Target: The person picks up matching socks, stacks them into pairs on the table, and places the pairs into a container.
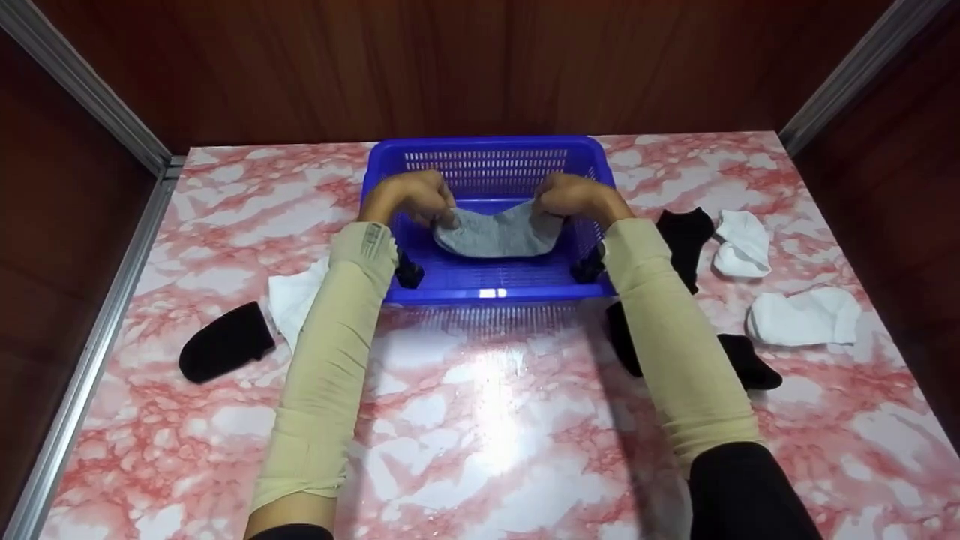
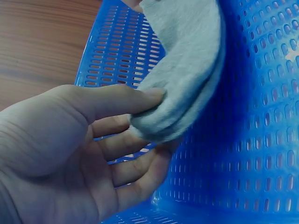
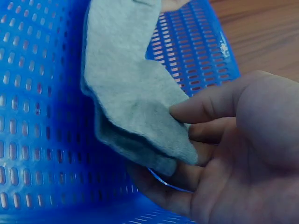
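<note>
A brown wall (image 1: pixel 480 67) stands behind a pink and white desk (image 1: pixel 450 427). A blue basket (image 1: pixel 491 294) sits near the far edge, and I'll call its middle the middle of the clock. The gray socks (image 1: pixel 496 234) are held right there, over the basket's floor; I can't tell how high up. They look like two, one on top of the other. The left hand (image 1: pixel 420 196) is at their 10 o'clock and the right hand (image 1: pixel 574 199) at their 2 o'clock, each with fingers pinching one end, thumb on top. The socks should be light, soft and floppy, not slippery, and hard to break. Both ends look like good spots to hold, but pinch both layers so one doesn't slide off. A black sock (image 1: pixel 225 343) lies at 8 o'clock and a white sock (image 1: pixel 804 318) near 4.
</note>
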Tool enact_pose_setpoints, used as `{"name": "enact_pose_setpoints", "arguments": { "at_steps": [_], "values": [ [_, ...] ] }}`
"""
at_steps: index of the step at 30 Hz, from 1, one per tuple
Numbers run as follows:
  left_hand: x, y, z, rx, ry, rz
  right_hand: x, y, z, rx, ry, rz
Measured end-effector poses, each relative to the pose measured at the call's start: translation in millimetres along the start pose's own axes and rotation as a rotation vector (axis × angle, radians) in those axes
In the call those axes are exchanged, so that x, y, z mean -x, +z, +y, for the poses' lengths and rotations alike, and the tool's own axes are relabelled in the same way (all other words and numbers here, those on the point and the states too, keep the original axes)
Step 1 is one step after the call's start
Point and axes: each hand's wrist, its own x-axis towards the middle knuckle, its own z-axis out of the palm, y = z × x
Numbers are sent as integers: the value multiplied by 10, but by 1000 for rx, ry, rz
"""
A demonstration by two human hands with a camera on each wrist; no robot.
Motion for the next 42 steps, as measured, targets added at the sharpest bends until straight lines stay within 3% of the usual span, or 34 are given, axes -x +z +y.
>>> {"name": "enact_pose_setpoints", "arguments": {
  "at_steps": [4,10,20,31,42],
  "values": [
    [-13,8,5,-12,-49,-46,-8,-1,-3,63,15,-44],
    [2,-1,-10,-70,-136,-28,-16,4,-5,157,10,-92],
    [-15,-18,-22,-193,-213,-57,-20,24,-16,237,71,-84],
    [-16,-35,-12,-261,-230,-53,-41,21,-4,280,53,-51],
    [-25,-21,11,-232,-207,-64,-30,29,-23,228,86,-57]
  ]
}}
